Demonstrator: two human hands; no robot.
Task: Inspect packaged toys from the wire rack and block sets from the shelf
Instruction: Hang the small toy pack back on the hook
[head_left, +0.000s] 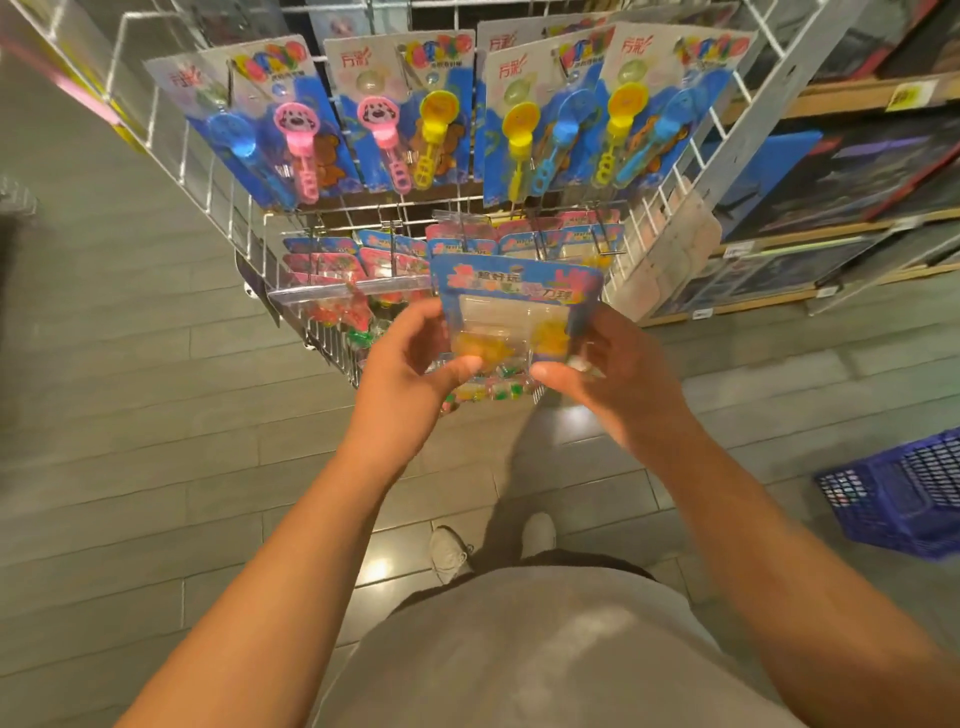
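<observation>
Two hands: both hold one packaged toy between them, in front of the wire rack's lower rows.
Wire rack: white grid panels, its left panel running toward the floor at the left edge of view.
Top row: carded bubble wands hang side by side on hooks, with blue, pink and yellow wands under clear blisters.
Lower row: smaller carded packs hang on hooks, just behind the held pack.
Left hand: grips the pack's left edge, thumb pressed on the front near the bottom, fingers curled behind.
Packaged toy: blue card with pink lettering, upright and facing the person; the clear blister shows yellow pieces, with small multicoloured bits along the bottom.
Right hand: grips the pack's right edge, thumb on the lower front, fingers wrapped behind.
Shelf: wooden boards to the right of the rack, carrying dark flat boxes; details blurred.
Basket: blue plastic, on the floor at the right edge.
Floor: grey planks; two pale shoes below the arms.
</observation>
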